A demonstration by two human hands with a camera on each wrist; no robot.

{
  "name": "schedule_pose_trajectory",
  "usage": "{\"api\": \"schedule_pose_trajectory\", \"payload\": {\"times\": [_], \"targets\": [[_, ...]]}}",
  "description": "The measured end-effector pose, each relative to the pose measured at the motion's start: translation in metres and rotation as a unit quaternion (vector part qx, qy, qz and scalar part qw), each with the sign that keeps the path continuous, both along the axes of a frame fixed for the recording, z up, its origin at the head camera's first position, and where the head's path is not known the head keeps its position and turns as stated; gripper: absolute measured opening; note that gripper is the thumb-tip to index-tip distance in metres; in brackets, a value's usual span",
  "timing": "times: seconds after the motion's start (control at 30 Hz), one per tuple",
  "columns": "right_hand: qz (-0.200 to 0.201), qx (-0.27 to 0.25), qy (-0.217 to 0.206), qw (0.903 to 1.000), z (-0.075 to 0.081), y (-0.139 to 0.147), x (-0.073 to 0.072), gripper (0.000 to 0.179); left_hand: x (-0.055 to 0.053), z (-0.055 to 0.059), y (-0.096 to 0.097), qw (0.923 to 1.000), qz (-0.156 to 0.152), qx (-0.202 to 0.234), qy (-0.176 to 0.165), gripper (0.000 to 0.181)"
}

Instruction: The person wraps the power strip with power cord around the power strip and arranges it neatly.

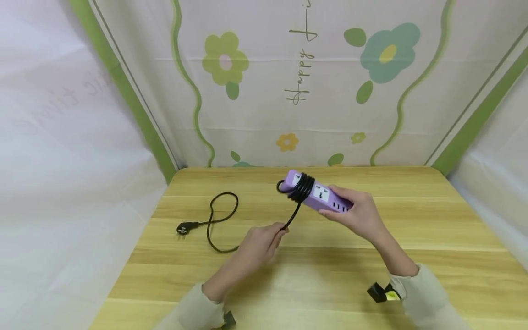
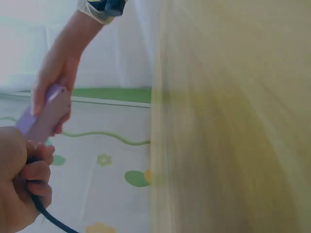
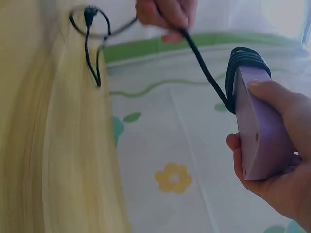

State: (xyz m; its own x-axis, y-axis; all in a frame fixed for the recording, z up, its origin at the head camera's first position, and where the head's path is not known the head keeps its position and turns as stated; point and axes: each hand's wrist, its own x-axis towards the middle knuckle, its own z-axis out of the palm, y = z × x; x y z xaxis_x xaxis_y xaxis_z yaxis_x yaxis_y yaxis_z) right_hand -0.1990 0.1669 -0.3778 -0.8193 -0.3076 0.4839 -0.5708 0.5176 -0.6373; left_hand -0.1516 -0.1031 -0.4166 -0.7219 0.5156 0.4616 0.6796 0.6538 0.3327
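Observation:
A purple power strip (image 1: pixel 313 195) with white socket faces is held up over the table by my right hand (image 1: pixel 358 211), which grips its near end between thumb and fingers. Several turns of black cord (image 1: pixel 302 187) wrap around the strip's far end, with a small loop sticking out at its tip. My left hand (image 1: pixel 261 245) grips the cord a short way below the wraps, and the stretch between is taut. From the left hand the rest of the cord runs left in a loose loop to a black plug (image 1: pixel 187 228) on the table.
The wooden table (image 1: pixel 412 201) reaches back to a hanging cloth (image 1: pixel 264 105) printed with flowers and writing. White cloth walls (image 1: pixel 62 183) with green edging stand at both sides. A small black device (image 1: pixel 377 292) sits at the right wrist.

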Motion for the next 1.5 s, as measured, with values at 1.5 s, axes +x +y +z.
{"api": "schedule_pose_trajectory", "payload": {"times": [1.5], "targets": [[0.162, 0.223, 0.081, 0.9579, -0.024, -0.031, 0.05, 0.054, -0.061, 0.047, -0.018, 0.961, -0.254, -0.105, 0.033, 0.01]]}}
